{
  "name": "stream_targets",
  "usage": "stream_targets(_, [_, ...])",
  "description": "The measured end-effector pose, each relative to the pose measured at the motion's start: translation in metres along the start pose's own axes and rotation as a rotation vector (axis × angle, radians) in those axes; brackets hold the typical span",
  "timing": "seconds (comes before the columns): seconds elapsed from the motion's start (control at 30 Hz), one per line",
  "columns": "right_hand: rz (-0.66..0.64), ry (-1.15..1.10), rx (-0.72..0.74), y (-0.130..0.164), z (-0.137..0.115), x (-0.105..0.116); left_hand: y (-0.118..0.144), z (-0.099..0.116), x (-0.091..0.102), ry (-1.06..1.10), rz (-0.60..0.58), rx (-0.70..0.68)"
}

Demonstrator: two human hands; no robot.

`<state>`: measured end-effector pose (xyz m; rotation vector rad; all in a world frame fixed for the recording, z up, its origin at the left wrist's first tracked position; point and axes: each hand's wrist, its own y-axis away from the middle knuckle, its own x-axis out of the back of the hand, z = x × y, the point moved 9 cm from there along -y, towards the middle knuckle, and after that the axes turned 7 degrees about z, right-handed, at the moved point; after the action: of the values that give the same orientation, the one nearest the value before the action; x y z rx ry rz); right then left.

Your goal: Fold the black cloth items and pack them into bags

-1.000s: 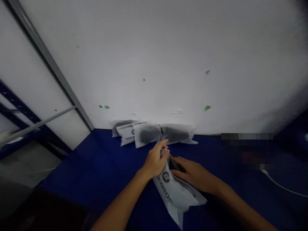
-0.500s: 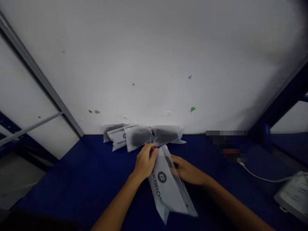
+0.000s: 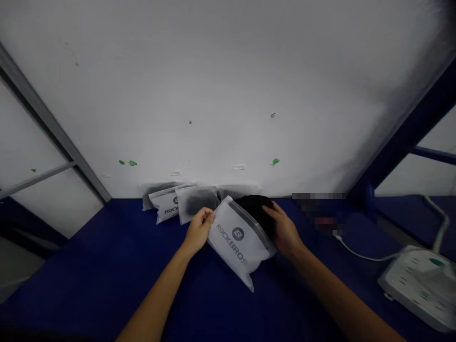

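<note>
My left hand pinches the left corner of a frosted white zip pouch printed with a grey logo, held tilted just above the blue table. My right hand grips the pouch's open upper end, where a black item bulges out. Behind them, several similar white pouches with dark contents lean against the white wall.
A white power strip lies at the right edge of the table, with a white cable running toward the wall. A blue rack post slants up on the right and a grey metal bar on the left.
The pouch has swung from hanging lengthwise toward me to lying more crosswise and farther back. The black item now shows at its open end. The view has shifted right, so the power strip shows.
</note>
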<state>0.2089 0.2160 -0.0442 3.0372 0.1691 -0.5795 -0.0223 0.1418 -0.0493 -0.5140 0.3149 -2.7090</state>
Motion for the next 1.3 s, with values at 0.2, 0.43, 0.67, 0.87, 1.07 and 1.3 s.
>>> stream_targets(0.2, [0.256,-0.176,-0.180,-0.013,-0.003,0.040,0.005,-0.011,0.008,-0.207,-0.263,0.028])
stream_targets(0.43, [0.360,0.554,0.516,-0.011,-0.064,0.048,0.003,-0.025,0.062,-0.606,-0.267,0.049])
stream_targets(0.67, [-0.028,1.186,0.730,-0.003,-0.046,0.006,0.002,-0.003,0.069,-0.906,-0.063,-0.075])
stream_targets(0.87, [-0.422,1.418,0.466,-0.008,0.000,0.015,0.019,0.042,0.029,-0.808,-0.131,-0.297])
stream_targets(1.07, [-0.534,1.377,0.473,0.009,0.005,-0.003,0.047,0.010,-0.018,-0.686,-0.518,-0.165])
stream_targets(1.3, [-0.505,1.434,0.485,0.011,0.005,-0.006,0.045,0.015,-0.039,-0.706,-0.387,-0.292])
